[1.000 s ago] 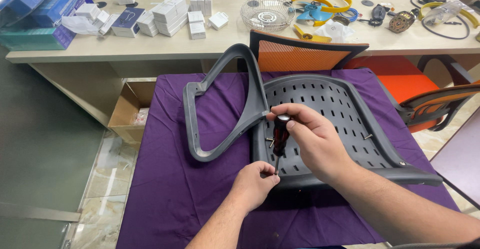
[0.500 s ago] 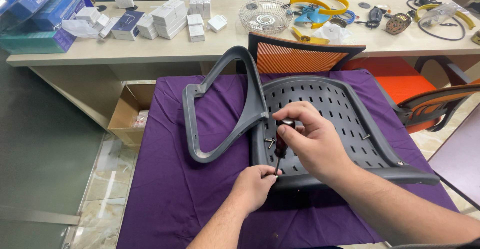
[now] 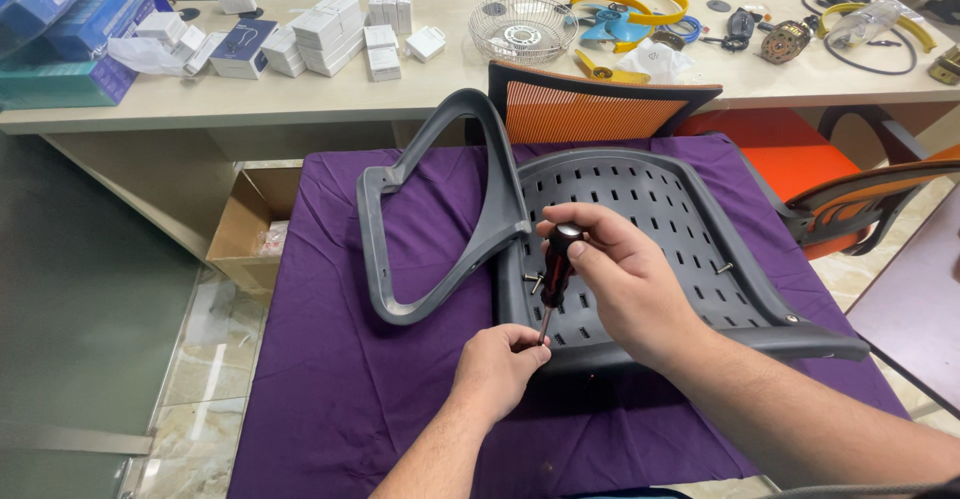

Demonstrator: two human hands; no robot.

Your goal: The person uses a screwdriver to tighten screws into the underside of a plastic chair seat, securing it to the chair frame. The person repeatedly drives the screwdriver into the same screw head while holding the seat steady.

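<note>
A grey perforated plastic chair seat [image 3: 650,219] lies on a purple cloth [image 3: 330,379], with a grey looped armrest frame [image 3: 440,209] standing against its left edge. My right hand [image 3: 620,279] grips a screwdriver [image 3: 555,269] with a dark red and black handle, held nearly upright over the seat's front left corner. My left hand [image 3: 495,369] pinches the screwdriver's tip at the seat's front rim. A few screws stick up from the seat, one [image 3: 534,281] beside the screwdriver and another [image 3: 722,268] on the right.
An orange mesh chair [image 3: 600,109] stands behind the cloth-covered table, another orange chair [image 3: 860,189] to the right. A long beige counter [image 3: 450,99] holds white and blue boxes, a wire fan guard [image 3: 522,27], yellow parts and cables. An open cardboard box [image 3: 250,229] sits on the floor.
My right hand has raised the screwdriver more upright and shifted its grip up the handle. My left hand has closed in on the tip at the seat's front rim.
</note>
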